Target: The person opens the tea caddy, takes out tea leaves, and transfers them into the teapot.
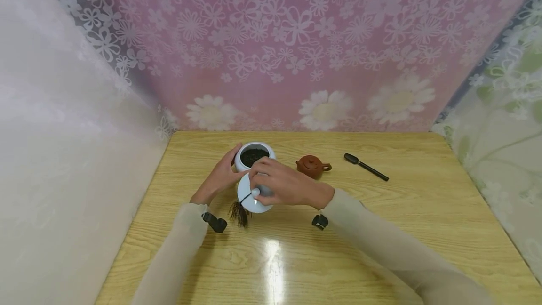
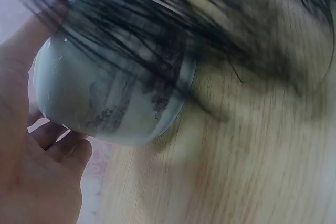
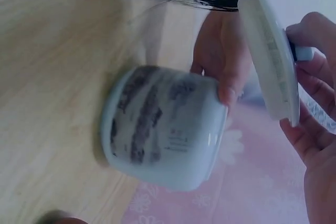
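My left hand [image 1: 221, 175] holds the side of a white porcelain tea jar [image 3: 163, 129], thumb and fingers spread around its wall. The jar stands on the table with its mouth uncovered, and dark loose tea leaves [image 1: 253, 156] show inside. Grey painted scenery decorates the jar's side. My right hand [image 1: 282, 183] pinches the knob of the white lid [image 3: 270, 59], which is raised off the jar and tilted, nearer to me than the mouth. From the knob hangs a black tassel [image 1: 240, 214], which crosses in front of the jar in the left wrist view.
A small reddish-brown clay teapot [image 1: 310, 167] stands right of the jar. Farther right lies a dark tea scoop [image 1: 366, 167]. The wooden table [image 1: 338, 258] meets a pink flowered cloth [image 1: 271, 93] at the back and pale cloth at both sides.
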A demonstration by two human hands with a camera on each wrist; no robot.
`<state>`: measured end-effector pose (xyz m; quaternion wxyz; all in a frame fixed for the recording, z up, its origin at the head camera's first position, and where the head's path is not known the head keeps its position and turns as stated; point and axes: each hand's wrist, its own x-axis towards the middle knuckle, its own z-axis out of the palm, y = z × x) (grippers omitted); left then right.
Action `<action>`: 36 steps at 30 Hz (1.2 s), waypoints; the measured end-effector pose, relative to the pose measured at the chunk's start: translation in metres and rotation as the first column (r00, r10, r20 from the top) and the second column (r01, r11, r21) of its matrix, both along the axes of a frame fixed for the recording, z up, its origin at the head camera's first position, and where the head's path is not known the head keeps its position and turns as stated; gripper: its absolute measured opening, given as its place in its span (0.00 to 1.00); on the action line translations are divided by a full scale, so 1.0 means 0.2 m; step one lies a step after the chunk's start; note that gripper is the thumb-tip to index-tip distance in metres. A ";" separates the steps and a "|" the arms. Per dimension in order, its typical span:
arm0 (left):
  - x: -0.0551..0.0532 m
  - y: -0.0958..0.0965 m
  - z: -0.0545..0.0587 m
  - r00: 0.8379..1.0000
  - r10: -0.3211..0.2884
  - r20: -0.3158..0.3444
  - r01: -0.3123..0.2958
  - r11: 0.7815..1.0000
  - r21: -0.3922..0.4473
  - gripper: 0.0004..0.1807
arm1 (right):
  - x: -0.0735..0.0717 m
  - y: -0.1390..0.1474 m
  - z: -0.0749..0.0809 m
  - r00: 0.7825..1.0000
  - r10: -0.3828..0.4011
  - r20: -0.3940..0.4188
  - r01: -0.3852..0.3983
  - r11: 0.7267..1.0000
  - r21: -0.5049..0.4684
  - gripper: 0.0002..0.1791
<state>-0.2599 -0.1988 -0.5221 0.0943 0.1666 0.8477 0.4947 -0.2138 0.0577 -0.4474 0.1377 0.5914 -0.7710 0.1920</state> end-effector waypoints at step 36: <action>-0.02 -0.02 -0.03 0.997 -0.009 0.071 0.001 0.993 0.116 0.57 | -0.40 -0.12 -0.12 0.756 -0.331 0.564 0.449 0.890 -0.079 0.11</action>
